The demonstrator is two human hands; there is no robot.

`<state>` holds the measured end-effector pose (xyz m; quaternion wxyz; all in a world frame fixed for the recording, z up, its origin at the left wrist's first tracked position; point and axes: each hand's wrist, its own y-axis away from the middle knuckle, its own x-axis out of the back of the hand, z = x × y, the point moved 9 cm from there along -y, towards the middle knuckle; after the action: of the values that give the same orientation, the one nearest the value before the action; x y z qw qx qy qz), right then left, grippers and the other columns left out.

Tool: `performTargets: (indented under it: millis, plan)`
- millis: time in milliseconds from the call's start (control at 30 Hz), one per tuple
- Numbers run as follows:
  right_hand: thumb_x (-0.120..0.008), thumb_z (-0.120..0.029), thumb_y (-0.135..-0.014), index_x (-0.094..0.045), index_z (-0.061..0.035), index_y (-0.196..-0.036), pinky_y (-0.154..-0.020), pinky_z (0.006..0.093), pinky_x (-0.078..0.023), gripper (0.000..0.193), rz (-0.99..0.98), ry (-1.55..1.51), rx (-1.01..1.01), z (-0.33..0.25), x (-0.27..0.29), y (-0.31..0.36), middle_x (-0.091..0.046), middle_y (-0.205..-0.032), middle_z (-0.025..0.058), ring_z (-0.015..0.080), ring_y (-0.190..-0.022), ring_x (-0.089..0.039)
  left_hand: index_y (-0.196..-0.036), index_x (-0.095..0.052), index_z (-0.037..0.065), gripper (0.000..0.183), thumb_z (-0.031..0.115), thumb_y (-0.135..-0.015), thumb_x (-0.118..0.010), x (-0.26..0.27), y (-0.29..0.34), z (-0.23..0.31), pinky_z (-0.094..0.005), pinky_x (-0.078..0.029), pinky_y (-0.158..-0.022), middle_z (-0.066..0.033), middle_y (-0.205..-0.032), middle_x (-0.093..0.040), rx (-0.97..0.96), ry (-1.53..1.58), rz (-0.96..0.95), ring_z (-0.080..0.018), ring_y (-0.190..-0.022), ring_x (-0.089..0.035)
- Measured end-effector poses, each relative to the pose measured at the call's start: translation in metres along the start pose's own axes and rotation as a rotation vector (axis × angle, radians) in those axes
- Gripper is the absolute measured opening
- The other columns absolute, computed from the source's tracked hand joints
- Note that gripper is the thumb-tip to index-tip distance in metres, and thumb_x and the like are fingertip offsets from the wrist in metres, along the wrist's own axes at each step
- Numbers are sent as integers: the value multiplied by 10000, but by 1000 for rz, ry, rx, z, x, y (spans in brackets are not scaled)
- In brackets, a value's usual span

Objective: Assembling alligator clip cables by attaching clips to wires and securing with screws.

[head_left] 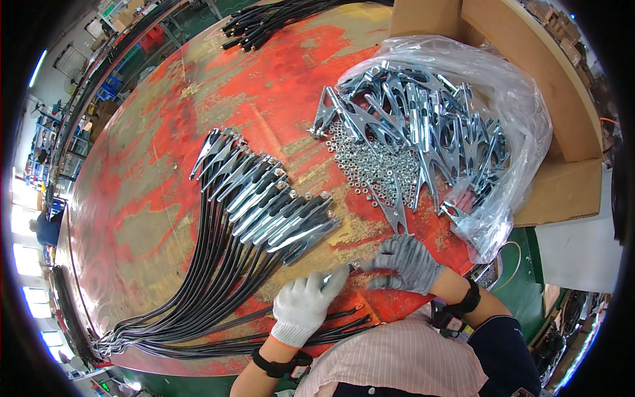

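Observation:
My left hand (303,306), in a white glove, is closed around a metal spring clamp, mostly hidden by the fingers; a bit of shiny metal shows beside the thumb. A black cable runs into this hand from the left. My right hand (405,263), in a grey glove, has its fingers bent together at the clamp's far end; what they pinch is too small and blurred to make out. Just beyond the left hand lies a row of silver clamps (271,208) joined to black cables (205,264). Several loose cable ends (344,324) lie near my body.
A pile of loose clamps (430,126) lies on a clear plastic bag (529,126), with many small nuts (370,162) beside it. A cardboard box (562,192) stands at the right. More black cables (264,26) rest at the far edge of the worn red table (145,192).

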<state>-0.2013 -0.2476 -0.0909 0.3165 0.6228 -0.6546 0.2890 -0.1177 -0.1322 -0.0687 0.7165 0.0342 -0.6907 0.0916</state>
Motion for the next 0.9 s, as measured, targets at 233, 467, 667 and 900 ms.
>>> performTargets:
  millis: [233, 467, 667, 900]
  plan:
    - [-625, -447, -875, -589, -166, -1265, -792, 388, -468, 482, 6, -85, -68, 6, -2, 6, -568, -930, 89, 274, -864, -574, -1155, -638, 313, 393, 227, -772, -619, 0, -2, 1, -306, -451, -424, 24, -663, -509, 11, -29, 9, -160, -496, -545]
    - [-652, -382, -871, -619, -145, -1171, -788, 390, -470, 384, -177, -294, -114, 13, -9, 20, -598, -890, 82, 283, -851, -590, -1201, -621, 330, 429, 209, -792, -576, 1, -8, -2, -292, -455, -428, 18, -681, -520, -4, -13, -4, -156, -522, -552]
    - [-646, -438, -837, -633, -156, -1114, -739, 406, -484, 395, 211, 334, -412, 44, 33, 45, -615, -879, 68, 248, -827, -618, -1107, -650, 307, 373, 280, -736, -686, 11, -25, -26, -342, -496, -590, 33, -742, -575, 3, -59, 1, -178, -660, -585]
    - [-697, -399, -767, -600, -135, -997, -667, 417, -483, 363, 326, 420, -440, 52, 32, 48, -617, -813, 70, 265, -751, -631, -1295, -565, 209, 515, 401, -820, -621, -2, -21, -34, -537, -336, -1025, -33, -1358, -515, 60, -305, 224, -297, -1191, -477]
